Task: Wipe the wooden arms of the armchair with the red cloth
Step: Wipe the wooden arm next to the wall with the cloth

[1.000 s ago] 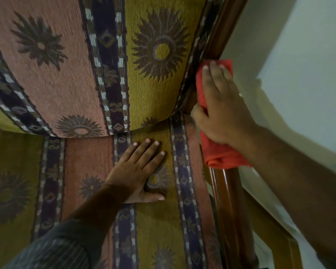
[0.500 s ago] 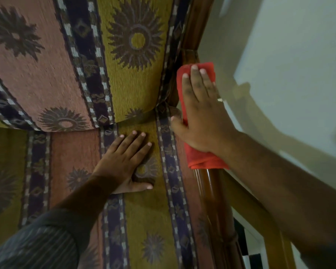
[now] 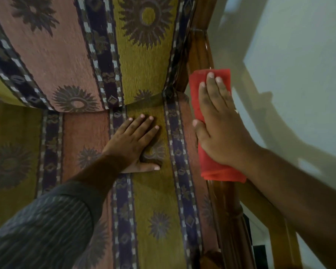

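Observation:
The red cloth [image 3: 211, 166] is folded over the polished wooden arm [image 3: 225, 206] on the right side of the armchair. My right hand [image 3: 219, 125] lies flat on the cloth, fingers pointing toward the chair back, thumb wrapped around the inner edge. More of the wooden arm shows above the cloth, where it meets the back post [image 3: 198, 49]. My left hand [image 3: 136, 144] rests palm down, fingers spread, on the patterned seat cushion [image 3: 153, 220] beside the arm and holds nothing.
The patterned back cushion [image 3: 66, 55] rises behind the seat. A pale wall [image 3: 299, 65] stands close along the right of the arm, with shadows on it. A lower wooden rail [image 3: 275, 220] runs under my right forearm. A dark tiled floor patch [image 3: 260, 255] shows at the bottom right.
My right hand and the red cloth have slid along the arm toward me, away from the back post, baring more wood there. My left hand has stayed on the seat.

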`<state>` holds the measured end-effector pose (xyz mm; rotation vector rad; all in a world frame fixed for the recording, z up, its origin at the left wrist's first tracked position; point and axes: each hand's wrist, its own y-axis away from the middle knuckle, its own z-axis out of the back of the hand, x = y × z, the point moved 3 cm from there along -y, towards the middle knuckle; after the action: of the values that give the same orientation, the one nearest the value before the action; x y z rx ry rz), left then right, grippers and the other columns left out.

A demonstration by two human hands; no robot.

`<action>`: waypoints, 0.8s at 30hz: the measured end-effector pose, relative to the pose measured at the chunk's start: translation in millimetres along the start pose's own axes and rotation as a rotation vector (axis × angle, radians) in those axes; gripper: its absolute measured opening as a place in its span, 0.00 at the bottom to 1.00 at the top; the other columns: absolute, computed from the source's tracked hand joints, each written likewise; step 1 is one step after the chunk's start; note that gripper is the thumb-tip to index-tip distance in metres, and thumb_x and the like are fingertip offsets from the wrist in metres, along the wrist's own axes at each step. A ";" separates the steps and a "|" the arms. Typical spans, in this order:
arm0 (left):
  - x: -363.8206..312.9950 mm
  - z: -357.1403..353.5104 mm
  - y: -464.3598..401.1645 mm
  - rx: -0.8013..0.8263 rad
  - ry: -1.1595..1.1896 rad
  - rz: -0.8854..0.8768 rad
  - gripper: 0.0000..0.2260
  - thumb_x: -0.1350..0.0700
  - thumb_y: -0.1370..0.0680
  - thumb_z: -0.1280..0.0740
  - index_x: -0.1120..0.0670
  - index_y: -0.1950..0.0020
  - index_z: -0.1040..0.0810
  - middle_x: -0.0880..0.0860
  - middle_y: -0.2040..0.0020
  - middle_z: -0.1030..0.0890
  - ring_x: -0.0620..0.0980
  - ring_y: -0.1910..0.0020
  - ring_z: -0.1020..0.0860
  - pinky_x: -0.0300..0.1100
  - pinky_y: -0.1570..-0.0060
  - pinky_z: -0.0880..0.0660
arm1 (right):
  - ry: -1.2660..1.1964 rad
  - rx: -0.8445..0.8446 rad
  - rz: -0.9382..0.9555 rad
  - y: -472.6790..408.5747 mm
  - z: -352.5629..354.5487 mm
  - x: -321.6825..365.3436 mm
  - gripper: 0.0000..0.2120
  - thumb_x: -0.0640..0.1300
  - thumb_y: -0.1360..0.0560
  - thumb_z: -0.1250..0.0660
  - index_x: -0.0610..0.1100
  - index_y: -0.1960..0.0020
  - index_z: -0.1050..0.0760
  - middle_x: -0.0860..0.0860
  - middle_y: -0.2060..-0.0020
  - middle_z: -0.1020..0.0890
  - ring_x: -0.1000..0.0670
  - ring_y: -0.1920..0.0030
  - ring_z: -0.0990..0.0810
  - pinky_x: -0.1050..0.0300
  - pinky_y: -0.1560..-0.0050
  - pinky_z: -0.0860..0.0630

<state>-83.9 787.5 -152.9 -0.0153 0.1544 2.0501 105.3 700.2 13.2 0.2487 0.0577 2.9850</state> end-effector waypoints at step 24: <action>-16.3 -4.8 12.3 -0.008 -0.033 0.043 0.51 0.19 0.31 0.58 0.52 0.19 0.56 0.56 0.18 0.54 0.59 0.20 0.57 0.59 0.22 0.55 | 0.001 -0.033 -0.046 3.8 -4.0 5.4 0.33 0.43 0.18 0.43 0.38 0.19 0.55 0.41 0.18 0.56 0.41 0.19 0.58 0.46 0.20 0.56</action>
<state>-87.5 766.9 -155.1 0.0175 0.1271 2.0923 98.8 697.2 10.2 0.2387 0.0135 2.9380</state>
